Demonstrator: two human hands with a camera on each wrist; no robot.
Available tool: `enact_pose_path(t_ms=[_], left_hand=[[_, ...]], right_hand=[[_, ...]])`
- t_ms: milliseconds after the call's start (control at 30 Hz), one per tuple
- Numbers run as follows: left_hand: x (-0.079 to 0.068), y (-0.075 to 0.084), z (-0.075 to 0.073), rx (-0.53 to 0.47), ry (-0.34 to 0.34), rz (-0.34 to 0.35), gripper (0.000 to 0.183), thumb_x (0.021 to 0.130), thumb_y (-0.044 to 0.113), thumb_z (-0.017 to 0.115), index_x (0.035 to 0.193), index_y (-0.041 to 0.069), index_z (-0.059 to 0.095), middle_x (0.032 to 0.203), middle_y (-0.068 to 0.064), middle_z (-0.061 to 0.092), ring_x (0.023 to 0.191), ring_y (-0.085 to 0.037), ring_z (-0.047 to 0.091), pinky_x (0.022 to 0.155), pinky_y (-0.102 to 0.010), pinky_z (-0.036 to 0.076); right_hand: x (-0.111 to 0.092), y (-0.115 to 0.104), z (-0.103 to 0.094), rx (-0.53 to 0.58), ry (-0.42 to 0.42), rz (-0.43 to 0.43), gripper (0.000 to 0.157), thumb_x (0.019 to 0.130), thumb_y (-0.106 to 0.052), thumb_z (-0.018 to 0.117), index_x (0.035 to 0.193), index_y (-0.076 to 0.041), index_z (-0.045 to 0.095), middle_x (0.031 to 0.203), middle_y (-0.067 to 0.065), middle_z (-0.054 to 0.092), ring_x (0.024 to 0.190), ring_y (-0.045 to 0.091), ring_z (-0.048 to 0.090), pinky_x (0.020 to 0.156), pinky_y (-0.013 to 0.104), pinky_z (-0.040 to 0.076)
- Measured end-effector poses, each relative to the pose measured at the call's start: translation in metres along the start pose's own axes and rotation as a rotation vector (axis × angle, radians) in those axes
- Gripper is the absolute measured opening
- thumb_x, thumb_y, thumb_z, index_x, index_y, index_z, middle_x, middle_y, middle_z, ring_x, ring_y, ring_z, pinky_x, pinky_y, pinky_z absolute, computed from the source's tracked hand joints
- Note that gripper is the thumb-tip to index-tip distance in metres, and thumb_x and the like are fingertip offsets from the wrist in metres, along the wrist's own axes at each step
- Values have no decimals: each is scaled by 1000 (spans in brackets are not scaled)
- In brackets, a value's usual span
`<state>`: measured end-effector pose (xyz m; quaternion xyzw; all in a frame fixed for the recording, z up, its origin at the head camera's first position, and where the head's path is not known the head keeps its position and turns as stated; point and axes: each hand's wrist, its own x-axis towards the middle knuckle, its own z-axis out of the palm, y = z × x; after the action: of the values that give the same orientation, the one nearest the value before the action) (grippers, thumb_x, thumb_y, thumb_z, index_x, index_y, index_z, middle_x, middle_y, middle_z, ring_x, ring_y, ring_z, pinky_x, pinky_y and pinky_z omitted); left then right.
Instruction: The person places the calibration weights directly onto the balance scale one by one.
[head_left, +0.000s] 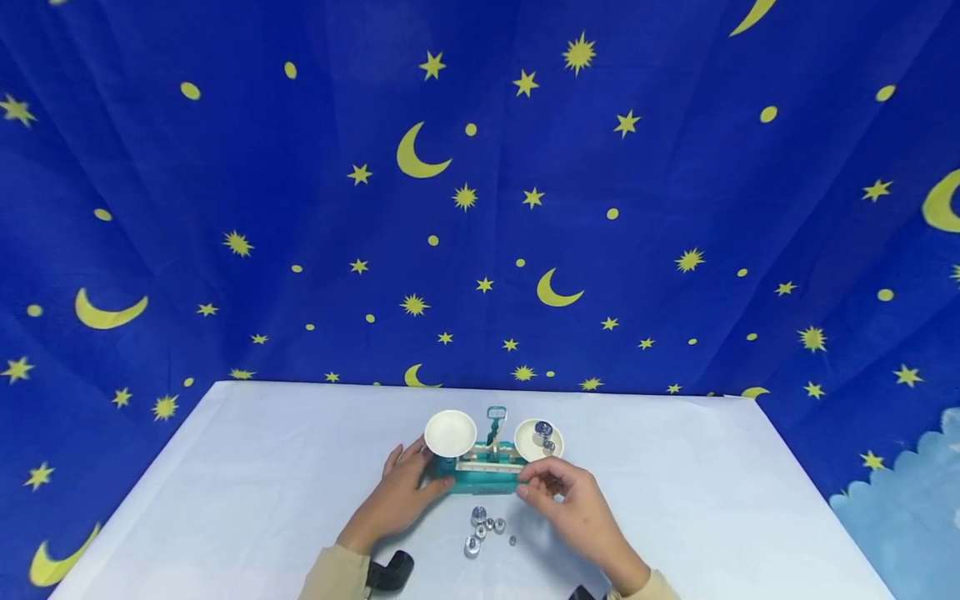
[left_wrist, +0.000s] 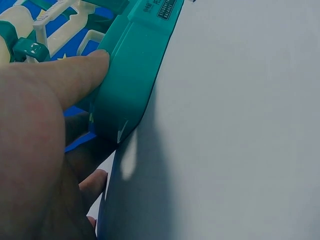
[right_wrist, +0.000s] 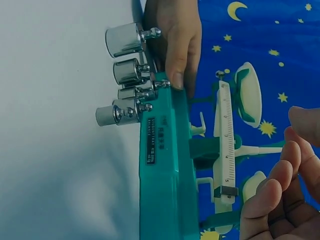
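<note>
A teal student balance [head_left: 480, 482] stands on the table. My left hand [head_left: 401, 493] grips the left end of its base, thumb on the front face and fingers around the side. My right hand [head_left: 576, 510] hovers by the right end of the white graduated beam [right_wrist: 226, 135], fingers loosely bent and holding nothing. Near that end of the beam sits a dark rider [right_wrist: 229, 191]. No weights lie in the left pan [head_left: 450, 434]. The right pan [head_left: 527, 447] carries a large metal weight [head_left: 543, 428] and a smaller weight [head_left: 549, 447].
Several silver knobbed weights [head_left: 472, 547] are grouped on the white table [head_left: 300, 467] in front of the balance, with one tiny weight [head_left: 513, 541] off to their right. Behind the table hangs a blue curtain [head_left: 330, 208] with yellow stars and moons.
</note>
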<state>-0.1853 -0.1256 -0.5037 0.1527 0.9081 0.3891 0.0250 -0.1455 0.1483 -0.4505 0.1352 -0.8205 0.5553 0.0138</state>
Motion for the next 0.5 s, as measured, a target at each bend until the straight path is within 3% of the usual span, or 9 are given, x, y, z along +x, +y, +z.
enact_pose_path(t_ms=[500], left_hand=[[2,3,-2,-4,2,13,72,96,40,66,149,-3,43,154,-18,44,149,-37,27,121,-61,0]], right_hand=[[-4,6,4,-8,-49,-15,12,89,-20,78,97,-12,73,81,-3,62,75,10,57,67,23,52]])
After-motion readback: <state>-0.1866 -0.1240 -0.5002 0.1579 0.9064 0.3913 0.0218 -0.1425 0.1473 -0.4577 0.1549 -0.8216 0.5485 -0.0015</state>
